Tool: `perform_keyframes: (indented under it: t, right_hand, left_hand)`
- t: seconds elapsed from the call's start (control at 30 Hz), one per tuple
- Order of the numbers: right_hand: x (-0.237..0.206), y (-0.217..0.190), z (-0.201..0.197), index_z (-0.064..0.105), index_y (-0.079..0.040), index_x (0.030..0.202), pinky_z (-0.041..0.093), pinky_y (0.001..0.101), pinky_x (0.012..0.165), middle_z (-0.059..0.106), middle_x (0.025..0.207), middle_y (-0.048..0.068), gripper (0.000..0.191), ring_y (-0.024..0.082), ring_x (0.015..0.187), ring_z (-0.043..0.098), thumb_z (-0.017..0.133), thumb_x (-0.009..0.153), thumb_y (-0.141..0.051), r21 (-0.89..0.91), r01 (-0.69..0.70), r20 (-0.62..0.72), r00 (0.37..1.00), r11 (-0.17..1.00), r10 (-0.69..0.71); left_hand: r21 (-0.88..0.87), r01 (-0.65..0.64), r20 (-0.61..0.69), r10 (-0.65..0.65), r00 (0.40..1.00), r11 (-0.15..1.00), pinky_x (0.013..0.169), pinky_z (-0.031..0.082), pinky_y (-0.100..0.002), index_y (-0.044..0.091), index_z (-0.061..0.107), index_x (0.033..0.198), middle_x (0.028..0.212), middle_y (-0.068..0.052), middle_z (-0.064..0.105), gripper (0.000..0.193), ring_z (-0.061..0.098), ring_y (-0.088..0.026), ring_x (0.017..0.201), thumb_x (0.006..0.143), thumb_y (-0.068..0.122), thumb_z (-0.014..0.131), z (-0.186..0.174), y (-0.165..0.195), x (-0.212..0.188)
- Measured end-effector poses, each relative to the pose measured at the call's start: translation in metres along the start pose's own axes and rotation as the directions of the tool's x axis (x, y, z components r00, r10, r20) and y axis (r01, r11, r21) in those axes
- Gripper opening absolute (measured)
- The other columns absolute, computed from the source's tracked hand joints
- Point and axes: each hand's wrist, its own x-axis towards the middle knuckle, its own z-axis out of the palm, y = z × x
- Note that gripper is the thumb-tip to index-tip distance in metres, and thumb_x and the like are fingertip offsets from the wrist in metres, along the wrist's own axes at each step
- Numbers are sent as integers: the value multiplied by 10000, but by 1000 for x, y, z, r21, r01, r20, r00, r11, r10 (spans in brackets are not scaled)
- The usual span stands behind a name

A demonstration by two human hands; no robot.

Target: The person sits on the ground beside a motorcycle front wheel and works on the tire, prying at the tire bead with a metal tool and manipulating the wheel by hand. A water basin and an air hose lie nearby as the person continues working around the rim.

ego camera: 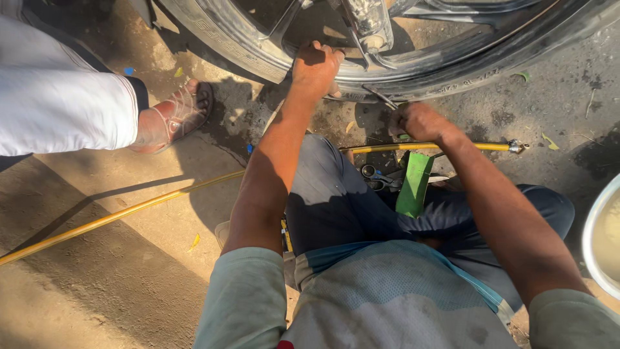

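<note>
Harsh sunlight, hard dark shadows across dusty ground (97, 284), glare on white trousers (58, 103), sharp focus, slight edge distortion

Probably a roadside tyre-repair spot: a motorcycle wheel (400, 58) at twelve o'clock on stained bare ground (129, 284), yellow air hose (116, 216) across it.

Single view, head-mounted. Looks steeply down and forward over the wearer's own chest and bent legs to the ground (129, 258) in front. Close range: forearms fill mid-frame, hands reach the tyre (452, 71) along the top edge. Another person's trouser leg and sandalled foot (174, 119) enter at upper left. No second view to overlap.
</note>
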Motion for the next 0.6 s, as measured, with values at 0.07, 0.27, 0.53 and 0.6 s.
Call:
perform_keyframes:
  t: [0.07, 0.27, 0.53, 0.6]
  right_hand:
    - [-13, -22, 51, 809, -72, 967, 561, 388, 950, 776, 1044, 130, 316, 264, 1012, 735, 513, 915, 25, 188, 97, -287, 957, 977, -40]
    - [4, -39, 80, 749, -25, 1046, 478, 519, 710, 646, 901, 189, 237, 327, 754, 574, 526, 1022, 53, 822, -116, 26, 986, 558, 167]
    - [-224, 140, -136, 845, -131, 1081, 466, 481, 966, 723, 1081, 127, 347, 281, 998, 661, 550, 1013, -299, -244, -754, -200, 654, 610, 729]
    - [-273, 161, -111, 836, -117, 1094, 461, 459, 934, 718, 1057, 128, 333, 264, 972, 649, 550, 1015, -269, 5, -833, -286, 529, 553, 799]
  left_hand:
    - [-29, 18, 19, -18, 1000, 999, 1018, 401, -486, 133, 681, 1140, 1108, -92, 711, 792, 617, -318, 1120, 511, 517, 970, 4, 14, 2]
    - [-31, 49, 40, -48, 998, 998, 1050, 387, -489, 139, 683, 1162, 1159, -79, 708, 752, 601, -291, 1162, 559, 497, 956, -5, 24, -1]
    - [-47, 59, 105, -54, 993, 997, 1084, 372, -496, 138, 679, 1195, 1183, -91, 702, 766, 591, -308, 1191, 588, 520, 947, -13, 22, 0]
    - [-30, 53, 126, -49, 991, 998, 1090, 356, -508, 124, 672, 1196, 1189, -87, 695, 801, 582, -314, 1194, 568, 534, 953, -11, 21, 0]
